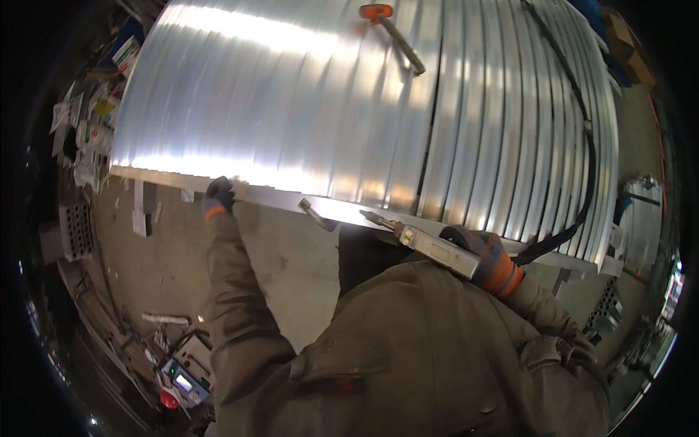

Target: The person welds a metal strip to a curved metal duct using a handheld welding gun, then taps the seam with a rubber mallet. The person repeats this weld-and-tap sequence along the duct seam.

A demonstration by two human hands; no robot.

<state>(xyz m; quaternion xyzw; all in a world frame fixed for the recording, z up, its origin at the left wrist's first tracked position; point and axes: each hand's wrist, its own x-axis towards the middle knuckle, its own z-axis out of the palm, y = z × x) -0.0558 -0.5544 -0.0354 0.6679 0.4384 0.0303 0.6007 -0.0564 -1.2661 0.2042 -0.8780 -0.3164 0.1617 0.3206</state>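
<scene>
Two gloved hands work along the near edge of a broad stack of aluminium profiles [306, 95], long ribbed strips laid side by side, bright and streaked with glare, their straight lines bowed by the lens. At the far left, past the stack's edge, a cluttered shelf of small packets [91, 124] stands beside a perforated grey block [76, 229], and lower down a small machine with a lit panel [186, 371] sits on the concrete floor [175, 255], which lies open between shelf and body. The left hand [218, 195], in a dark glove with an orange cuff, is closed over the stack's front edge near its left corner, fingers curled on the rim. Just right of it a short bent metal piece [314, 215] hangs at the same edge. The right hand [484, 255], in a dark and orange glove, grips a boxy metallic handheld tool [429, 246] whose narrow tip points left at the edge; a thick black cable [582, 160] runs from it up over the profiles. Near the top, an orange-handled clamp [393, 33] lies on the sheets. Olive jacket sleeves fill the lower frame; right of the stack, room is tight.
</scene>
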